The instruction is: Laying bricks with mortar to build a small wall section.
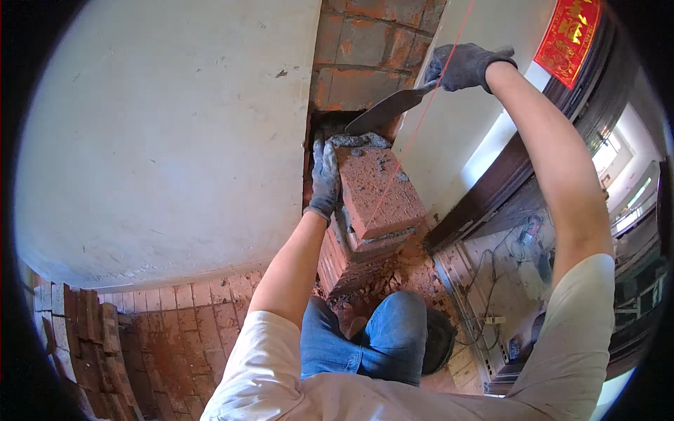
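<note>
My left hand (324, 179), in a grey work glove, presses against the left side of the top red brick (379, 189) of a narrow brick column. My right hand (465, 67), also gloved, grips the handle of a steel trowel (385, 109). The trowel blade points down-left, its tip just above a lump of grey mortar (359, 140) at the far end of that brick. A red guide string (428, 105) runs slantwise across the column. Older bricks (368, 49) rise above the gap.
A white plastered wall (168, 133) fills the left. Red bricks are stacked at the lower left (84, 337) on a brick floor. Rubble lies at the column's foot. My knees in blue jeans (372, 337) are below. A dark door frame (491, 196) and cables are on the right.
</note>
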Motion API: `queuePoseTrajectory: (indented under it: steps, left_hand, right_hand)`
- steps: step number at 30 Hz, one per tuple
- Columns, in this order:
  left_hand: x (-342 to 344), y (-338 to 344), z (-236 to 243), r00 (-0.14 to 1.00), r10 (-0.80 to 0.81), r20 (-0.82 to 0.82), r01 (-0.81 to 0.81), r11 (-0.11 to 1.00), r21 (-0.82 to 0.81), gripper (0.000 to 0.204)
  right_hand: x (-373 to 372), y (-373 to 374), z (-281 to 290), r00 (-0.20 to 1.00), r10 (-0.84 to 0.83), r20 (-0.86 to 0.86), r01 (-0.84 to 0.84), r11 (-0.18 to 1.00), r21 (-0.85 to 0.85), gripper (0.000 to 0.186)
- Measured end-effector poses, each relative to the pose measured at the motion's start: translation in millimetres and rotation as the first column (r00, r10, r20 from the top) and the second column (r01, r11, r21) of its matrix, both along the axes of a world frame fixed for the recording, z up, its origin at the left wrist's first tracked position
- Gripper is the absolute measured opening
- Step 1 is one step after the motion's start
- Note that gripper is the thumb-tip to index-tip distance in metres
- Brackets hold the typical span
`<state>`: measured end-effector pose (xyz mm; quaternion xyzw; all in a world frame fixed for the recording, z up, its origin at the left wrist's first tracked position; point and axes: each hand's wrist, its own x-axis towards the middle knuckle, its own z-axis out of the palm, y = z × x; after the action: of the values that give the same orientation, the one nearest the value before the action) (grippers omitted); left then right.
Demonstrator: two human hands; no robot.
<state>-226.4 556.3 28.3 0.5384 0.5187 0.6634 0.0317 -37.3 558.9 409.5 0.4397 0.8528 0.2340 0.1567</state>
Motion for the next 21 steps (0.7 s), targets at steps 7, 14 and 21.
queuePoseTrajectory:
  steps: [7,14,21]
  left_hand:
    - [3.0,-31.8,51.0,0.927,-0.191,0.323,0.22,0.974,-0.055,0.052]
    - [-10.2,-8.7,29.6,0.891,-0.317,0.325,0.333,0.943,0.004,0.055]
    - [-5.4,-13.1,42.3,0.666,-0.533,0.521,0.559,0.82,0.123,0.048]
  right_hand:
    - [22.7,25.3,-4.8,0.989,0.064,-0.132,-0.067,0.997,-0.023,0.042]
    - [40.3,40.4,-31.7,0.936,0.017,-0.353,-0.108,0.965,-0.24,0.042]
    - [77.2,43.1,-57.6,0.874,0.109,-0.474,-0.176,0.979,-0.1,0.039]
